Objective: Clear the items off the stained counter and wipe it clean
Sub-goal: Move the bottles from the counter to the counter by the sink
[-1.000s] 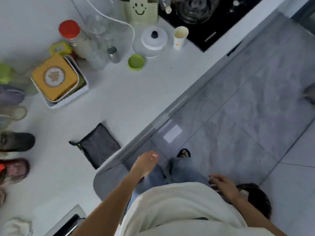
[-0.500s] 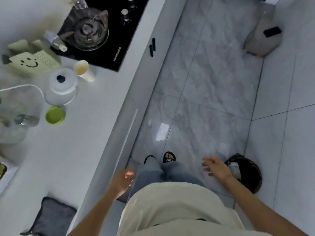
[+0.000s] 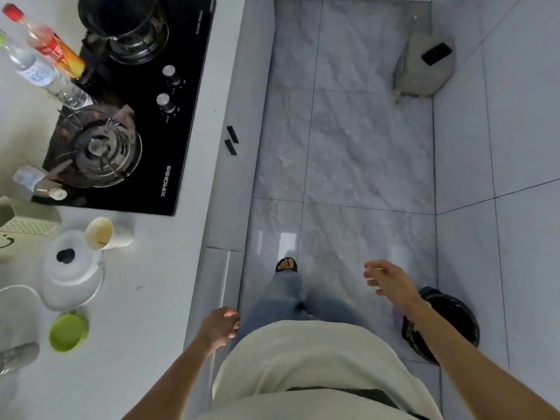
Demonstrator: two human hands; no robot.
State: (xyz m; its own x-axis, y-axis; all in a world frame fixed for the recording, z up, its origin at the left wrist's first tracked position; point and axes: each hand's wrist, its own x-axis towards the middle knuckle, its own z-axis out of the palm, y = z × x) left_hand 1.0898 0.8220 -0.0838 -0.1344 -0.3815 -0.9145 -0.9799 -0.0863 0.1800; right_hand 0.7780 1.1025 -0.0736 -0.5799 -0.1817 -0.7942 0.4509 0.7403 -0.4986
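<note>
A black bin (image 3: pixel 454 322) is seen on the grey tiled floor (image 3: pixel 363 147). A grey stool (image 3: pixel 424 68) is placed well apart from it.

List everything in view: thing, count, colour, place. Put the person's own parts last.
counter: 1, white, left side
gas hob: 1, black, set into the counter, far end
pot: 1, dark, on the far burner
bottles: 3, clear or red-orange, along the hob's left edge
paper cup: 1, cream, near the hob's front edge
lidded bowl: 1, white with a dark knob, beside the cup
green lid: 1, green, near side of the bowl
bin: 1, black, on the floor at right
stool: 1, grey, far floor
left hand: 1, at the counter's edge, holds nothing
right hand: 1, over the floor, fingers spread
</note>
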